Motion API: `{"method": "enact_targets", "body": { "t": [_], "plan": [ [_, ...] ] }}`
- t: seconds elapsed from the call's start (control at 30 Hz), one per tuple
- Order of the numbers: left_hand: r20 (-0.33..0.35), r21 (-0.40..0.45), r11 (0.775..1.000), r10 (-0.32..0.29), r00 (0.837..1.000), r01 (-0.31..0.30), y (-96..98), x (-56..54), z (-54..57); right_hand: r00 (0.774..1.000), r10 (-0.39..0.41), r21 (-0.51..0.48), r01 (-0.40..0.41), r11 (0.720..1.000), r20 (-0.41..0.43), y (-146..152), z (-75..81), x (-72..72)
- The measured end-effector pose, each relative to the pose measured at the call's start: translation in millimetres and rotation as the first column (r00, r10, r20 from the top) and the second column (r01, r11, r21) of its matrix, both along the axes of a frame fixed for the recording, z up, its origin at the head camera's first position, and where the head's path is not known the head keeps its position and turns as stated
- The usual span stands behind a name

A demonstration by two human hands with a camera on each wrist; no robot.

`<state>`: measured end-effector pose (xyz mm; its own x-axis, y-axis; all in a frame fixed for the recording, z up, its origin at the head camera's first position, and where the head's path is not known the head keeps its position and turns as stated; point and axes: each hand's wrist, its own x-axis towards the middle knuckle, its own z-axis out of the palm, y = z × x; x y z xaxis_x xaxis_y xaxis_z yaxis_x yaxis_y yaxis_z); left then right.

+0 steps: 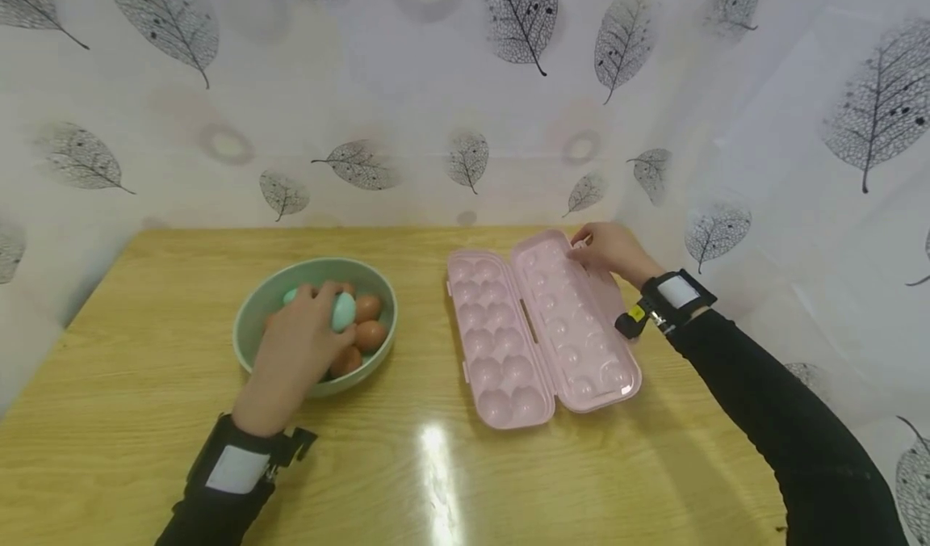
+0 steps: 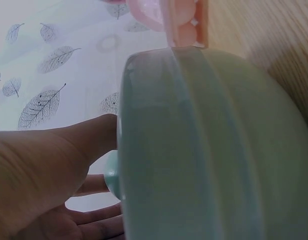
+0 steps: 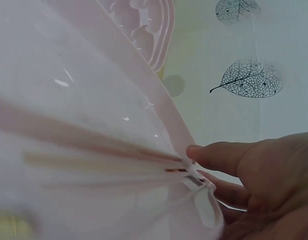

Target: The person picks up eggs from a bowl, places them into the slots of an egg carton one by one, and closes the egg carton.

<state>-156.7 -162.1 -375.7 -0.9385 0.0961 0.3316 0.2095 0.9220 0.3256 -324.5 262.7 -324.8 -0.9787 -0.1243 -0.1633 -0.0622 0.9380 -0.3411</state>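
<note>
In the head view my left hand [image 1: 301,332] reaches into a pale green bowl [image 1: 243,340] of brown eggs [image 1: 370,336], its fingers and thumb around a mint-green egg [image 1: 344,312]. Another bit of mint green shows left of the fingers. The left wrist view has the bowl's outer wall [image 2: 194,150] covering the fingertips. On the right, an unfolded pink egg carton [image 1: 501,344] lies on the table. My right hand [image 1: 613,251] pinches the far right edge of its lid half, thumb on one side and fingers on the other in the right wrist view.
A wooden table [image 1: 407,481] carries the bowl at left and the carton at right. Behind and along the right side hangs a white curtain [image 1: 407,86] with leaf prints. Round cups fill the carton's left half.
</note>
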Motion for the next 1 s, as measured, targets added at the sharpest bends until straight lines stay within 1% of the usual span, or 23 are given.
{"method": "enact_targets", "body": {
  "t": [0.13,0.23,0.4,0.5,0.6,0.7,0.83,0.9,1.0],
  "plan": [
    [0.001,-0.022,1.000,0.002,1.000,-0.002,0.1,0.1,-1.3,0.999,0.039,0.026,-0.039,0.999,0.021,0.3,2.5,-1.3],
    [0.011,-0.018,1.000,0.004,1.000,-0.004,0.3,0.1,-1.3,0.996,0.042,-0.009,-0.042,0.999,0.081,0.5,5.8,-0.1],
    [0.077,0.020,1.000,0.016,0.997,-0.017,0.9,-1.1,2.2,0.978,0.041,-0.076,-0.026,0.997,0.203,2.2,15.1,2.3],
    [0.091,0.021,1.000,0.019,0.996,-0.021,0.9,-1.4,3.7,0.972,0.038,-0.094,-0.016,0.995,0.230,3.0,18.3,3.3],
    [0.085,0.002,1.000,0.022,0.996,-0.022,1.6,-1.2,5.1,0.978,0.053,-0.109,-0.032,0.994,0.201,5.5,17.4,5.8],
    [0.112,0.001,1.000,0.021,0.993,-0.021,2.6,-1.6,6.3,0.987,0.077,-0.106,-0.062,0.992,0.142,8.9,13.3,8.6],
    [0.132,0.000,1.000,0.017,0.991,-0.017,4.0,-1.4,7.2,0.992,0.099,-0.110,-0.090,0.990,0.084,11.6,10.1,12.1],
    [0.141,0.000,1.000,0.015,0.990,-0.015,5.0,-1.5,8.2,0.993,0.094,-0.120,-0.085,0.989,0.069,11.8,10.3,13.2],
    [0.175,0.003,1.000,0.009,0.985,-0.010,9.1,-1.9,8.6,0.995,0.078,-0.134,-0.069,0.989,0.062,12.4,8.3,16.8]
  ]
}}
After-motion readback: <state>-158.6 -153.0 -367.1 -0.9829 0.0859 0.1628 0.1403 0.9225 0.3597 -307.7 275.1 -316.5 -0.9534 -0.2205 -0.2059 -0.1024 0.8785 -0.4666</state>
